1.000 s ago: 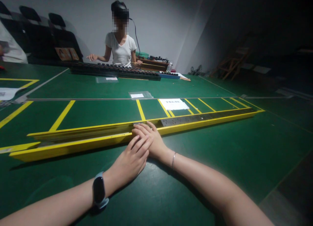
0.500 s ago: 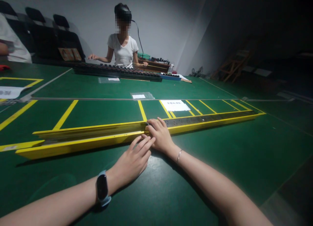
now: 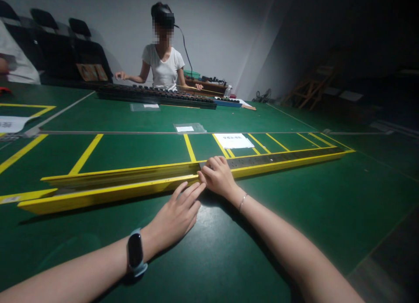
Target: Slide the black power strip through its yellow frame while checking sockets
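Observation:
A long yellow-edged channel lies across the table in front of me. In its right half sits a dark metal strip with small holes, its left end near my fingers. My right hand, with a thin bracelet at the wrist, curls its fingers over the channel at that end of the strip; the fingertips are partly hidden. My left hand, wearing a watch, is open and holds nothing. Its fingertips come close to my right hand beside the channel's near wall; whether they touch is unclear.
Yellow tape lines mark the green table. A white paper label and a clear bag lie beyond the channel. Across the table a person sits behind a long black rack. Another person's sleeve shows at far left.
My right hand has slid slightly right along the channel, and its fingers are more curled. The strip's left end also appears slightly farther right. My left hand has barely moved.

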`<state>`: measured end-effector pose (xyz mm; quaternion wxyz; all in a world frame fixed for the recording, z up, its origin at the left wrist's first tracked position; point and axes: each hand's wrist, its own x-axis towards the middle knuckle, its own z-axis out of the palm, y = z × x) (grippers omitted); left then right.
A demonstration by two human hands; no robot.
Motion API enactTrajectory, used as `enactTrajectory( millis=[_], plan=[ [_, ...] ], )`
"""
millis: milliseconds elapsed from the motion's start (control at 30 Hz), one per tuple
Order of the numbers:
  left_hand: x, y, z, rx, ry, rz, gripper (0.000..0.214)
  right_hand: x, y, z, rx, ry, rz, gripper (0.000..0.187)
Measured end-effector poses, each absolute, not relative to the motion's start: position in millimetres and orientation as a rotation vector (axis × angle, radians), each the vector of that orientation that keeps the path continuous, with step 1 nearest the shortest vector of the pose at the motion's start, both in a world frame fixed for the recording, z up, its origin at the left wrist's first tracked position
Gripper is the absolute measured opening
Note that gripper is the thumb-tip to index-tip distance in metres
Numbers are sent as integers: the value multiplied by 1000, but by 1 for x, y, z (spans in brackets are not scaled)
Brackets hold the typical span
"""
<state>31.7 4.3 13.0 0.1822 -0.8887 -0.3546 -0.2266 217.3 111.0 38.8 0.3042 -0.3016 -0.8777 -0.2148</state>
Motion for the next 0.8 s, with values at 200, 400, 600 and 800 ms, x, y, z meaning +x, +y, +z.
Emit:
enactTrajectory(
  millis=[200,400,600,800],
  plan=[
    [31,5,12,-2499,-992,-624,16,220,117,41,-780,-2275,-639,31],
    [31,4,14,-2500,-993,-625,15,229,126,41,-793,-2270,-632,36],
    [31,3,13,-2525,-995,-666,15,231,121,38,-774,-2270,-610,29],
    [30,5,39,-2614,-1229,-1025,16,220,85,76,-732,-1984,-399,16]
  ],
)
